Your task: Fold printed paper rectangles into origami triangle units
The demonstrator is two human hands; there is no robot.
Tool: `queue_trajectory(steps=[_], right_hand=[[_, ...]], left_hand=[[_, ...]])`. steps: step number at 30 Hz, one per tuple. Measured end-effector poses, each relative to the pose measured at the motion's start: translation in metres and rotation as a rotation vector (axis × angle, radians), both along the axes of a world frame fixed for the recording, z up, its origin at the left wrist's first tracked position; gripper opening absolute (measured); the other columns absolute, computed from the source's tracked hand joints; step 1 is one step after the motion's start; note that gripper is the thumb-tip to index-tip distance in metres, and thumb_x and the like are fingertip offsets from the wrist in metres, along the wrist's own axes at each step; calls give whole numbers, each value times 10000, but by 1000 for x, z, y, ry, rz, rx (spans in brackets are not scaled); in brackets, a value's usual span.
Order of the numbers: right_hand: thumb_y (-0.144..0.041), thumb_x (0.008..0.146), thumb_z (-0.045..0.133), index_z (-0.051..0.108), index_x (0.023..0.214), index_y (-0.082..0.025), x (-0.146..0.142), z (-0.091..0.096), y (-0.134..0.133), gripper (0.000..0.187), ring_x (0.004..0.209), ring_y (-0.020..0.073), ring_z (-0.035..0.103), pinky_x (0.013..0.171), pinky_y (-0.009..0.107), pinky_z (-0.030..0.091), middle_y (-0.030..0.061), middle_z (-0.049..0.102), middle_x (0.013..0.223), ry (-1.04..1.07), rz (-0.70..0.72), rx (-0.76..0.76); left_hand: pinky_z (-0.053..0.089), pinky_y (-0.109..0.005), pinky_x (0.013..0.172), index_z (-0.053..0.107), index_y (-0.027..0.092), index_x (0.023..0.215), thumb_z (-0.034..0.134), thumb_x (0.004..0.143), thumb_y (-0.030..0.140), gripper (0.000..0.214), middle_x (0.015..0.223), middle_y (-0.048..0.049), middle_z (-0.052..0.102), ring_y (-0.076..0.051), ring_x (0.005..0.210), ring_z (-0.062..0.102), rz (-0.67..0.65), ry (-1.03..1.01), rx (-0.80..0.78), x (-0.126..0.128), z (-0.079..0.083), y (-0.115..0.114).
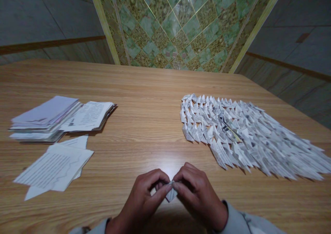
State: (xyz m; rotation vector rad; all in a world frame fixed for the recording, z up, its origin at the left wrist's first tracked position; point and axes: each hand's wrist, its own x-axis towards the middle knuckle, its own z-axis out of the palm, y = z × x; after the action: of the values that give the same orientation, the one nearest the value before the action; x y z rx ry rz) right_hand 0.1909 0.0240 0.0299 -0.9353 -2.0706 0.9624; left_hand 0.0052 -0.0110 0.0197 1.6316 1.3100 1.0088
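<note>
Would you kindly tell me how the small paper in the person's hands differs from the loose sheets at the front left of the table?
The small paper is folded to a point, while the loose sheets lie flat and overlapping on the table. The left hand and right hand hold the small paper; neither touches the loose sheets. The small paper also shows much less surface than the loose sheets. Both are pale paper.

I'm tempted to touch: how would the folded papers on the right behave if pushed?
The folded papers look thin, so probably light and easily shifted. Standing in creased peaks, they might crush under pressure. Packed so closely, one pushed may well shove its neighbours.
</note>
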Motion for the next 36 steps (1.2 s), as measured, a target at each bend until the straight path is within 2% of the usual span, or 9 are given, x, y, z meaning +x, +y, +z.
queue_trajectory(steps=[5,10,13,20,22,25,29,33,36], right_hand=[[-264,909,568,598,783,-191,-3,-2,-4,148,632,134,502,574,249,335,-17,536,671,13,-15,-90],[-264,899,538,550,816,-194,-4,-1,-6,109,598,118,486,559,233,346,-39,518,656,128,-58,-313],[-273,901,535,533,858,-196,-3,0,-6,89,624,126,509,573,235,365,-35,533,680,188,-68,-375],[-307,910,569,583,791,-192,-3,0,-5,166,699,151,513,627,263,357,-6,545,717,75,-34,-171],[-323,930,559,585,781,-193,-2,-1,-5,199,708,154,513,627,264,358,-4,546,717,88,-54,-174],[-352,947,554,573,803,-192,-1,-3,-4,216,701,148,524,628,258,389,-1,566,742,182,-115,-301],[-377,964,540,564,824,-191,-1,-4,-4,235,700,145,537,635,254,415,1,580,755,266,-105,-378],[-327,945,549,588,873,-191,-2,-3,-4,159,745,159,550,664,269,401,13,589,800,168,-98,-256],[-283,898,610,607,867,-194,-4,-1,-4,94,766,167,545,679,275,380,10,590,794,93,-51,-120]], left_hand=[[401,-211,568,652,166,699,605,893,321,253,629,1,606,-133,595,543,-25,-71,-42,0,0,1],[417,-201,547,642,168,768,618,837,283,136,637,12,599,-130,582,535,8,-153,-118,3,4,2],[421,-197,532,635,169,735,617,798,226,87,617,13,598,-129,561,541,49,-119,-117,3,5,2],[461,-215,595,702,188,758,594,854,195,144,667,-20,661,-147,616,619,-3,57,135,1,7,1],[465,-207,572,698,184,783,600,839,206,116,662,-17,663,-144,599,615,31,14,113,2,9,2],[471,-196,547,682,168,780,625,807,230,89,646,-13,664,-140,578,607,66,-63,-4,3,8,2],[467,-195,544,680,164,745,596,872,263,182,605,-10,674,-136,553,618,42,-81,-77,1,3,0],[438,-188,544,682,182,723,621,887,248,187,609,4,681,-127,555,624,41,62,40,-3,-1,-2],[437,-188,569,685,191,757,628,885,210,141,657,8,696,-125,581,640,-29,187,150,-4,-1,-2]])
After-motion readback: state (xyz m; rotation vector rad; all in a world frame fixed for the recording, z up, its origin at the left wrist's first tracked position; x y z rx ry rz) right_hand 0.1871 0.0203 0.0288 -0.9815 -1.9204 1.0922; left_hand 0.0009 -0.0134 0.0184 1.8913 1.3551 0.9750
